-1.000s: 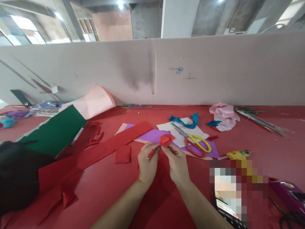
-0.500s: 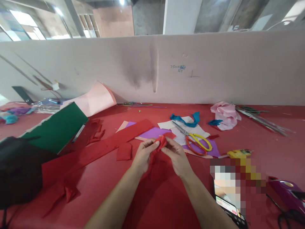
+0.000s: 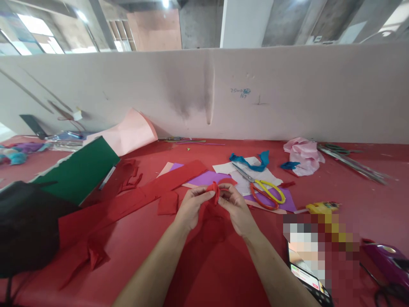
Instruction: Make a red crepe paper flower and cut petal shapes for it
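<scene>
Both my hands meet at the middle of the red table, pinching one folded piece of red crepe paper [image 3: 215, 192]. My left hand [image 3: 194, 207] grips its left side between thumb and fingers. On the other side, my right hand [image 3: 235, 207] is closed on it with thumb and fingertips. A long strip of red crepe paper [image 3: 128, 209] lies to the left, and a small red square [image 3: 168, 203] rests near my left hand. Scissors [image 3: 259, 185] with one yellow and one red handle lie to the right on purple and white sheets [image 3: 252, 179].
Farther right are a yellow glue gun [image 3: 322, 207], a phone [image 3: 306, 277] and a purple device [image 3: 388, 260]. Crumpled pink paper [image 3: 303, 156] and a blue strip [image 3: 251, 161] lie behind. At left are a green board [image 3: 79, 172] and a black bag [image 3: 25, 230]. A white partition [image 3: 143, 89] borders the back.
The red crepe paper between my fingers has turned to a narrower, more upright fold. My right fingers have shifted slightly. The whole view has moved a little.
</scene>
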Demonstrator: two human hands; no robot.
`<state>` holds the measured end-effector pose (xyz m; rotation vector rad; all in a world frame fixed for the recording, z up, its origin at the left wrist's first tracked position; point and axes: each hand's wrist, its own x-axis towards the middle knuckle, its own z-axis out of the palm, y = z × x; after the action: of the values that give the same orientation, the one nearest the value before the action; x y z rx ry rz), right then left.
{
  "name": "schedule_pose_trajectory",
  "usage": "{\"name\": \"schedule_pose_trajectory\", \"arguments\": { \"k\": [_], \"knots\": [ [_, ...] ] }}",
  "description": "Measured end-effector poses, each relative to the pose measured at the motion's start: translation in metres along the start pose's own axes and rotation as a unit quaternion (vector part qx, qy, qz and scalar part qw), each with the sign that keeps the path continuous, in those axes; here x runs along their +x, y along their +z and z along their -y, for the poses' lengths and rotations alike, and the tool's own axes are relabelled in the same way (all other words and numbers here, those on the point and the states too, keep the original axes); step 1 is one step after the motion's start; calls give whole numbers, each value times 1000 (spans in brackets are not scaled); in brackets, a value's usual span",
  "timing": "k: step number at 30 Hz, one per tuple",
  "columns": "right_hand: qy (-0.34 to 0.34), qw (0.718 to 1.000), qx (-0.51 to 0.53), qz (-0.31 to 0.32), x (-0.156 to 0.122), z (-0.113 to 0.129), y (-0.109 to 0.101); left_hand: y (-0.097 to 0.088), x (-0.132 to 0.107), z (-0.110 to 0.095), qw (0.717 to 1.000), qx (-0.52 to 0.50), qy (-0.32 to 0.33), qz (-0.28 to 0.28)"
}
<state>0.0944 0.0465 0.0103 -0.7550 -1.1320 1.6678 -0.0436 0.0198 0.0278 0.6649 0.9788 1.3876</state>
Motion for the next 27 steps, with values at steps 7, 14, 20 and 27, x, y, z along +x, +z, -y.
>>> {"name": "schedule_pose_trajectory", "arguments": {
  "k": [7, 14, 20, 27],
  "knots": [
    [9, 1000, 13, 2, -3, 0, 4, 2, 0, 1, 999, -36, 13, -28],
    [-23, 995, -64, -70, -2, -4, 8, 2, 2, 2, 997, -74, 14, -31],
    [-42, 992, -68, -92, -2, -5, 7, -1, 2, 3, 996, -93, 3, -7],
    [4, 997, -13, -82, -2, -2, 10, -1, 2, 1, 998, -68, 14, -1]
  ]
}}
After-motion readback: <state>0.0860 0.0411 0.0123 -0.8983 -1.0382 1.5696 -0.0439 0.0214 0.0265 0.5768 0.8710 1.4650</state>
